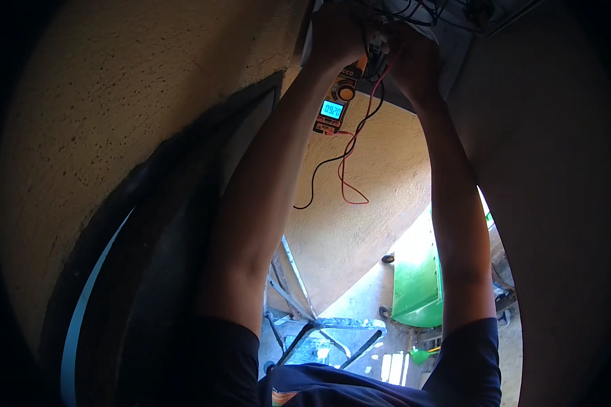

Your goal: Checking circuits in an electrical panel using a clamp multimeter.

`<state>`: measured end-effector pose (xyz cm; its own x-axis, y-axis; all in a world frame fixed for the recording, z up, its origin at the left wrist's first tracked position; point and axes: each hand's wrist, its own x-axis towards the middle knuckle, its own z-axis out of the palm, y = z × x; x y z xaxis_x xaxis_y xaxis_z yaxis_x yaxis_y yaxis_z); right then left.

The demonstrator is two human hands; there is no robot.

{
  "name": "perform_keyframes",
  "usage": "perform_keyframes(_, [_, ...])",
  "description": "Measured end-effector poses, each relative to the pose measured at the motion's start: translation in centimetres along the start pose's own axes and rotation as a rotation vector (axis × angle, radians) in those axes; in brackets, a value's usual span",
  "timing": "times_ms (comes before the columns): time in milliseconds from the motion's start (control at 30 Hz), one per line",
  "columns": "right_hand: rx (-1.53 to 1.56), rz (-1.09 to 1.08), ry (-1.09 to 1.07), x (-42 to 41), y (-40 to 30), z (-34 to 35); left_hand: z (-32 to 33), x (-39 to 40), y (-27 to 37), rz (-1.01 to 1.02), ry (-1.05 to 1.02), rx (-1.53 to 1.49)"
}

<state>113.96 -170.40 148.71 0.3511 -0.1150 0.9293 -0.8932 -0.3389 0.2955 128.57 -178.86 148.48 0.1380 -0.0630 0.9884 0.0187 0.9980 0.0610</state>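
Both my arms reach up to an open electrical box [448,61] with tangled wires. My left hand [342,36] is in shadow at the left of the wires, its fingertips hidden. My right hand [412,61] is close beside it, fingers bent near the red test lead [370,104]; what exactly it grips is too dark to tell. A yellow and black clamp meter [334,99] with a lit blue display hangs below my left hand against the wall. The black test lead [313,180] and the red one dangle from the hands' area in loose loops.
A rough yellow wall [356,229] lies behind the leads. Below are a paint-spattered metal frame [349,324], a green wheeled container [412,290] and a sunlit floor [356,300]. A dark curved edge runs along the left, and a dark surface stands close at the right.
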Motion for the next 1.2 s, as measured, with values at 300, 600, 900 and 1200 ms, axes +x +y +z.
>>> perform_keyframes(300, [0.019, 0.098, -0.05, -0.1, 0.3, 0.3, -0.3, -0.1, 0.2, -0.012, -0.007, 0.008])
perform_keyframes(600, [0.09, 0.025, 0.008, -0.2, 1.4, 1.0, -0.1, -0.1, 0.1, 0.03, 0.03, 0.06])
perform_keyframes(900, [0.035, 0.122, -0.076, -0.2, 0.6, 0.3, -0.2, -0.1, 0.4, -0.028, 0.006, 0.027])
perform_keyframes(1200, [0.018, 0.11, -0.053, -0.2, 0.5, 0.3, -0.2, 0.1, 0.0, -0.013, -0.005, 0.068])
